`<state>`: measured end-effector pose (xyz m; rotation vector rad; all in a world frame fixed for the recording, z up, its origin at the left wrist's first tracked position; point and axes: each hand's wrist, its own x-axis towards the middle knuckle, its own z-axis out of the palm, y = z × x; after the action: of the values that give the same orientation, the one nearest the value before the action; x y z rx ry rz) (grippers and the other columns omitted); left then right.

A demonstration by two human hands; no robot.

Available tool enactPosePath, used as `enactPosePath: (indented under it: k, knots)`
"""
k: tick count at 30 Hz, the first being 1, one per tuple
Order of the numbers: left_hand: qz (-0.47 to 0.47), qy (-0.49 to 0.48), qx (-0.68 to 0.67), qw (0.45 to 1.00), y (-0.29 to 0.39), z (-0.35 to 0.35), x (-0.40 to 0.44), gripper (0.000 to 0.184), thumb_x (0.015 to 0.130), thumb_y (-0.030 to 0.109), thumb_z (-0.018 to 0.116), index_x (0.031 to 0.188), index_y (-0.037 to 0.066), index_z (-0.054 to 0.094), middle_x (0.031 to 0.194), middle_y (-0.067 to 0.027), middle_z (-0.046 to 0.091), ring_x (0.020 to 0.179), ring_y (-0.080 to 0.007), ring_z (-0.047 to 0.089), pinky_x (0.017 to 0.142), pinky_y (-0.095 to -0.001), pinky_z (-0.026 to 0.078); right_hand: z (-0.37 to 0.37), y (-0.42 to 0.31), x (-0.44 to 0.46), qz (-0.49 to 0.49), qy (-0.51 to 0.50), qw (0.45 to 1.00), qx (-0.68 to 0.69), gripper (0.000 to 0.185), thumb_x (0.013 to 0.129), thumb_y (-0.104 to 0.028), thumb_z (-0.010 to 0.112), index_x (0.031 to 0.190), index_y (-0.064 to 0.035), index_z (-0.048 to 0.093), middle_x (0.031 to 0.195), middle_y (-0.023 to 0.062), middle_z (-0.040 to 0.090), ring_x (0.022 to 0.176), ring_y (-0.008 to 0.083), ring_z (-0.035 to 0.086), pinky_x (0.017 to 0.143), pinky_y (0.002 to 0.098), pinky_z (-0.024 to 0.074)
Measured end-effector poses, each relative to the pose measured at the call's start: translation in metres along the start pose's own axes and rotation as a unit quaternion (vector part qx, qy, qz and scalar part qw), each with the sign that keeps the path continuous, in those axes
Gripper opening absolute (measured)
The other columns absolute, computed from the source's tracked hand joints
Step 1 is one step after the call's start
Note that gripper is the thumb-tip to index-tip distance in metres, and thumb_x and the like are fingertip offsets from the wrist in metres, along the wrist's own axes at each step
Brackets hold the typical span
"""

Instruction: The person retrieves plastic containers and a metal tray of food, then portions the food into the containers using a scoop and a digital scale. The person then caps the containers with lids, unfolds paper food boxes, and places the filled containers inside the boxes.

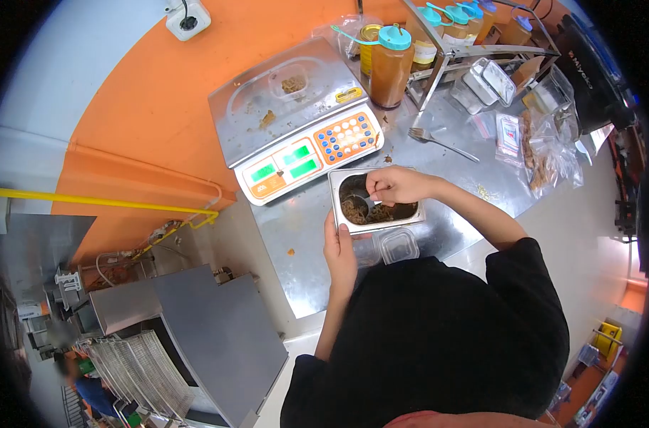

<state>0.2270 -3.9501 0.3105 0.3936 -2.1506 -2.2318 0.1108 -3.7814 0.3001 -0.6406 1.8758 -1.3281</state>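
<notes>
A rectangular metal container (pixel 415 222) with brown shredded food inside is tilted over the steel table. My left hand (pixel 339 244) grips its left edge, thumb on the rim. My right hand (pixel 394 187) reaches over the container with its fingers closed on a spoon, whose pale metal part dips into the food. Just below the container, a clear plastic tub (pixel 399 246) stands near the table's edge. On the scale (pixel 278 107) is a small clear tub (pixel 289 83) with some brown food, and crumbs lie on the plate around it.
A sauce bottle (pixel 391 68) with a teal lid stands right of the scale, before a metal rack (pixel 438 68) with more bottles. A fork (pixel 444 145), plastic tubs and bags (pixel 549 157) lie to the right. At lower left, a person (pixel 93 392) is near a fryer-like unit (pixel 210 342).
</notes>
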Motion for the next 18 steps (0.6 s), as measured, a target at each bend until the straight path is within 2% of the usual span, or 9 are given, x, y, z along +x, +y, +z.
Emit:
enactPosePath:
  k: [3, 5, 9, 12, 15, 18]
  knots:
    - [-0.001, 0.000, 0.016, 1.000, 0.006, 0.000, 0.002, 0.036, 0.088, 0.011, 0.036, 0.120, -0.003, 0.038, 0.113, -0.0142, 0.048, 0.100, -0.0202, 0.048, 0.087, -0.0291, 0.035, -0.003, 0.005, 0.001, 0.001, 0.020, 0.995, 0.102, 0.006, 0.083, -0.006, 0.051, 0.081, -0.0025, 0.046, 0.062, -0.0017, 0.049, 0.051, 0.0064, 0.044, 0.046, 0.0195, 0.0352]
    - [-0.008, -0.002, 0.041, 0.999, 0.014, 0.001, 0.002, 0.035, 0.088, 0.010, 0.035, 0.120, -0.003, 0.038, 0.113, -0.0143, 0.047, 0.101, -0.0205, 0.047, 0.088, -0.0292, 0.035, 0.004, 0.018, 0.002, -0.023, 0.037, 0.989, 0.143, 0.006, 0.081, -0.009, 0.052, 0.080, -0.0045, 0.048, 0.059, -0.0005, 0.048, 0.048, 0.0069, 0.043, 0.042, 0.0211, 0.0329]
    - [0.012, -0.013, 0.014, 1.000, 0.008, -0.004, 0.013, 0.035, 0.088, 0.010, 0.034, 0.121, -0.002, 0.038, 0.113, -0.0135, 0.047, 0.097, -0.0198, 0.050, 0.083, -0.0292, 0.040, -0.005, 0.026, -0.011, -0.004, 0.019, 0.962, 0.273, 0.009, 0.083, -0.014, 0.053, 0.086, -0.0062, 0.049, 0.059, -0.0011, 0.045, 0.047, 0.0051, 0.039, 0.039, 0.0190, 0.0271]
    - [-0.030, 0.005, -0.052, 0.998, 0.000, -0.008, 0.013, 0.036, 0.088, 0.011, 0.034, 0.121, -0.002, 0.037, 0.111, -0.0126, 0.047, 0.091, -0.0178, 0.052, 0.073, -0.0281, 0.046, -0.007, 0.029, -0.016, -0.012, 0.052, 0.960, 0.274, 0.012, 0.084, -0.015, 0.053, 0.090, -0.0067, 0.048, 0.061, -0.0024, 0.044, 0.047, 0.0041, 0.036, 0.039, 0.0178, 0.0238]
    - [0.041, 0.022, -0.053, 0.997, -0.012, -0.011, 0.014, 0.033, 0.090, 0.009, 0.031, 0.122, -0.001, 0.033, 0.101, -0.0135, 0.053, 0.071, -0.0173, 0.059, 0.060, -0.0277, 0.052, -0.013, 0.029, -0.020, -0.021, 0.063, 0.955, 0.288, 0.010, 0.084, -0.013, 0.053, 0.091, -0.0074, 0.049, 0.062, -0.0026, 0.043, 0.047, 0.0041, 0.036, 0.039, 0.0177, 0.0236]
    - [0.014, 0.029, -0.079, 0.996, -0.021, -0.020, 0.015, 0.033, 0.090, 0.010, 0.032, 0.121, -0.002, 0.033, 0.102, -0.0136, 0.052, 0.075, -0.0190, 0.059, 0.061, -0.0282, 0.053, -0.018, 0.025, -0.021, -0.039, 0.058, 0.949, 0.306, 0.010, 0.083, -0.012, 0.053, 0.092, -0.0081, 0.049, 0.064, -0.0031, 0.044, 0.047, 0.0038, 0.036, 0.039, 0.0175, 0.0234]
